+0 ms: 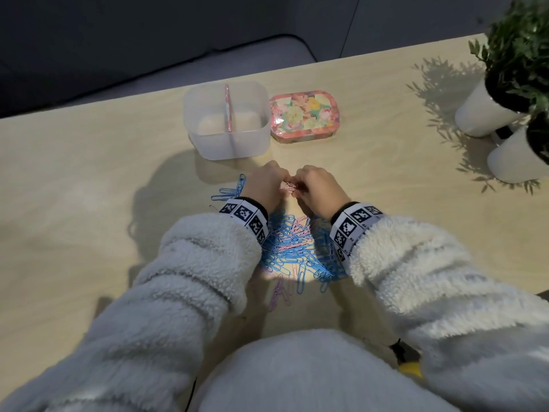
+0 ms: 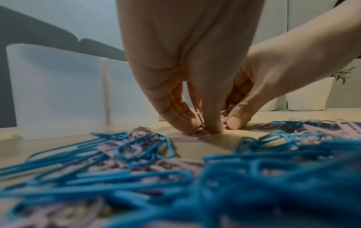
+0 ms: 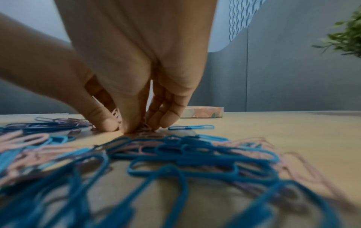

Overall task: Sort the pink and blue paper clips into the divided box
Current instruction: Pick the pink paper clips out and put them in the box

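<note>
My left hand (image 1: pixel 269 185) and right hand (image 1: pixel 313 187) meet fingertip to fingertip on the table, just in front of the divided box (image 1: pixel 208 144). Together they pinch a small bunch of pink paper clips (image 1: pixel 288 185). In the left wrist view the left hand's fingers (image 2: pixel 187 121) curl round pink clips (image 2: pixel 198 130) against the tabletop, with the right hand's thumb (image 2: pixel 237 121) beside them. The right wrist view has the right hand (image 3: pixel 136 125) pressing down on pink clips (image 3: pixel 116 115). A mixed pile of blue and pink clips (image 1: pixel 294 248) lies between my wrists. The box is translucent with a pink divider (image 1: pixel 228 108); both compartments look empty.
A floral tin (image 1: pixel 304 115) sits right of the box. Two white pots with green plants (image 1: pixel 487 111) stand at the far right. A few blue clips (image 1: pixel 230 190) lie left of the left hand. The table's far edge runs just behind the box.
</note>
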`<state>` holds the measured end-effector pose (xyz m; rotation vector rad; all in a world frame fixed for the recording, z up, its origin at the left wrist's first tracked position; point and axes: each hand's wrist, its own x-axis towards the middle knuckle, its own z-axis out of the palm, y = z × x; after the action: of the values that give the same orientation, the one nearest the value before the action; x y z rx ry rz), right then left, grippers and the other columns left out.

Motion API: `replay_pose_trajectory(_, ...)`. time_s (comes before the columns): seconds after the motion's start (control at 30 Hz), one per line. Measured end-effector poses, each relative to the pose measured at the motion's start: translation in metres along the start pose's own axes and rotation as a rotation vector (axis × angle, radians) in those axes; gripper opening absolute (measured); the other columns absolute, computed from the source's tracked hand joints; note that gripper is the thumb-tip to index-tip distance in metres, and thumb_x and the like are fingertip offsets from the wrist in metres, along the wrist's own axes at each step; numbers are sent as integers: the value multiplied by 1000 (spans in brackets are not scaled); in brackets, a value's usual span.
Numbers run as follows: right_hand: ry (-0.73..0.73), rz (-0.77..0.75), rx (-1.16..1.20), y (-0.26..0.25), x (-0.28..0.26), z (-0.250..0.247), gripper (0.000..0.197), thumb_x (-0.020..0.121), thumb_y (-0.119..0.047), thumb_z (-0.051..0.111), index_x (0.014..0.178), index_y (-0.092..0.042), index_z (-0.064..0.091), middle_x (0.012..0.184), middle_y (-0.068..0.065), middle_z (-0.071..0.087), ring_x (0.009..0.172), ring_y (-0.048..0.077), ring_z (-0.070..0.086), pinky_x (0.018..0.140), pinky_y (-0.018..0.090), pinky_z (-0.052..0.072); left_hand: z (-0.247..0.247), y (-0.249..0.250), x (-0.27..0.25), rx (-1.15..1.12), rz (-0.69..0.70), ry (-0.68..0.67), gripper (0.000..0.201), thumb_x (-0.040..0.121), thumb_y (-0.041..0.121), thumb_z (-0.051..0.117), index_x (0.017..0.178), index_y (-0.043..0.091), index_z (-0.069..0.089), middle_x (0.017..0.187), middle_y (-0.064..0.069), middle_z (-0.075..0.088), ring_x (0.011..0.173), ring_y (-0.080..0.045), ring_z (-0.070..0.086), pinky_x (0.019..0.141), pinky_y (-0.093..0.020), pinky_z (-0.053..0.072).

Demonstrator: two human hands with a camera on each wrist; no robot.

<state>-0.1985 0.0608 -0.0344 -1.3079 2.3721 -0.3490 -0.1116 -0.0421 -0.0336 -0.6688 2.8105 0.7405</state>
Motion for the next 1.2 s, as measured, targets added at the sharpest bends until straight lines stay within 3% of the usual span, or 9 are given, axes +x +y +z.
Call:
replay_pose_trajectory(0.27, -9, 23, 48, 10, -6, -6, 12, 84, -9, 61, 94, -5, 67, 98, 16, 68, 97, 32, 60, 82, 34, 43, -6, -10, -11, -18, -42, 18, 24, 86, 3, 50, 105, 6, 64, 112, -18, 60, 105, -33, 55, 88, -37, 41)
replay_pose_trajectory(0.4, 51, 129, 356, 5, -2, -24, 6, 78, -10, 70, 82, -7, 69, 68, 5, 59, 60, 11, 52, 58, 13, 41, -6, -10, -20, -62, -43, 30, 24, 85, 1, 48, 103, 4, 63, 110, -20, 60, 104, -35, 56, 89, -39, 40)
replay_pose_trajectory(0.53, 35, 48, 590, -32, 25, -58, 11, 80, -4, 68, 72, -8, 62, 57, 1, 54, 39, -2, 49, 48, 15, 44, -6, -14, -32, -154, -64, 81, 20, 87, 2, 48, 100, 3, 63, 108, -19, 61, 105, -33, 55, 90, -36, 36)
replay_pose_trajectory(0.67, 82, -29, 593, -83, 74, -79, 8, 78, -4, 70, 75, 2, 65, 56, 3, 54, 44, 5, 52, 48, 19, 47, -9, -22, -52, -248, -76, 155, 15, 84, 4, 53, 95, 3, 64, 102, -19, 63, 100, -32, 57, 84, -32, 36)
replay_pose_trajectory(0.77, 64, -12, 567, -112, 105, -79, 20, 75, -6, 70, 58, -9, 61, 54, 2, 56, 47, 11, 54, 54, 26, 53, -22, -39, -65, -251, -133, 216, 14, 84, 10, 57, 95, 5, 64, 100, -17, 65, 95, -31, 59, 73, -28, 33)
replay_pose_trajectory(0.9, -8, 22, 430, -132, 123, -68, 9, 77, -5, 69, 79, 3, 69, 64, 8, 62, 63, 25, 63, 72, 39, 58, -53, -63, -75, -282, -227, 350, 13, 87, 13, 58, 96, 5, 64, 97, -13, 67, 92, -29, 60, 79, -31, 43)
replay_pose_trajectory(1.0, -28, 11, 414, -135, 119, -68, 7, 81, -5, 65, 85, 0, 67, 66, 8, 61, 59, 23, 61, 72, 35, 57, -81, -72, -68, -224, -232, 427, 14, 88, 13, 58, 97, 5, 65, 100, -13, 66, 93, -28, 59, 80, -33, 44)
replay_pose_trajectory(1.1, 30, 2, 485, -128, 113, -73, 19, 86, -5, 54, 88, 10, 66, 76, 14, 64, 62, 21, 61, 70, 36, 57, -104, -72, -49, -180, -181, 472, 12, 85, 9, 58, 92, 5, 66, 97, -15, 66, 90, -30, 60, 78, -33, 45)
replay_pose_trajectory(1.2, 94, 5, 614, -110, 97, -80, 24, 89, -7, 50, 81, 10, 66, 70, 12, 64, 47, 12, 57, 51, 25, 54, -118, -70, -17, -112, -183, 426, 17, 84, 6, 53, 95, 3, 66, 101, -17, 66, 95, -33, 58, 81, -32, 43)
